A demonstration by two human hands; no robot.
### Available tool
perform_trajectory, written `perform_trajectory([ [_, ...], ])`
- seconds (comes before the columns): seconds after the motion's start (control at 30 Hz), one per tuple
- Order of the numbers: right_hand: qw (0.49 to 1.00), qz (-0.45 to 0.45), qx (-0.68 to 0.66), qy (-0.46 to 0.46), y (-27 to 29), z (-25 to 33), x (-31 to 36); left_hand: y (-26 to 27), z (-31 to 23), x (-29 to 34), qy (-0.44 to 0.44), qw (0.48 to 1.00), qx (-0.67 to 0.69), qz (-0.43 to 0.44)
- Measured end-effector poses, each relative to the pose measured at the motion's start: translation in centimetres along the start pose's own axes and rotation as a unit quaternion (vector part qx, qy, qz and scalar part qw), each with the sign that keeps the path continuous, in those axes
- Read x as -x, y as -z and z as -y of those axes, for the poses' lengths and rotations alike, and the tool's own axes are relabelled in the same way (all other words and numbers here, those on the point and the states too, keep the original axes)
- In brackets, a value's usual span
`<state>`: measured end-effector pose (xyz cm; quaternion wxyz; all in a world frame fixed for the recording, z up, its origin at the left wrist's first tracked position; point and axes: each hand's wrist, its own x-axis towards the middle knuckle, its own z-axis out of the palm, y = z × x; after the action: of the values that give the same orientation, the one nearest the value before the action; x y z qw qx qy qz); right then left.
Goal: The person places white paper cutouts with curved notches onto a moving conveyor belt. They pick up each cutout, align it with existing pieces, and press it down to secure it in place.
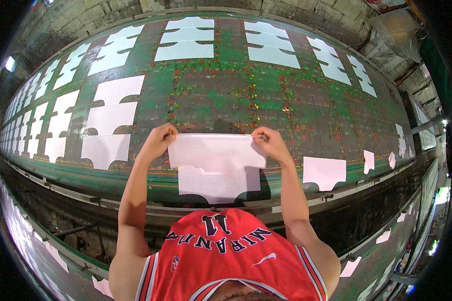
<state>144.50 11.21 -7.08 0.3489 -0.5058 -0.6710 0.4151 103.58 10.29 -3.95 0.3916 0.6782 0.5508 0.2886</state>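
A white cut fabric piece [216, 149] is stretched between my two hands, its far edge straight and lifted over the table. My left hand [161, 138] pinches its far left corner. At the far right corner, my right hand [269, 142] grips the same piece with curled fingers. Below it, nearer to me, another white fabric piece [219, 183] with curved cut-outs lies flat at the table's near edge, partly covered by the held one. To the left, a column of white fabric pieces [111, 114] lies flat in a row.
The long green and dark table [211, 95] is speckled with coloured paint spots. More white fabric pieces [186, 37] lie in columns along its far side. A single fabric piece [324, 171] rests at the near right. A metal rail [331, 198] edges the table; another table [386, 261] stands behind me.
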Motion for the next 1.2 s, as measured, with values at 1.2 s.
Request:
perform_trajectory([
  [1.2,0.973,-0.190,0.123,-0.053,-4.3,-11.3,-15.4,-8.6,11.6,-14.1,-0.155,0.950,-0.254,-0.092],
])
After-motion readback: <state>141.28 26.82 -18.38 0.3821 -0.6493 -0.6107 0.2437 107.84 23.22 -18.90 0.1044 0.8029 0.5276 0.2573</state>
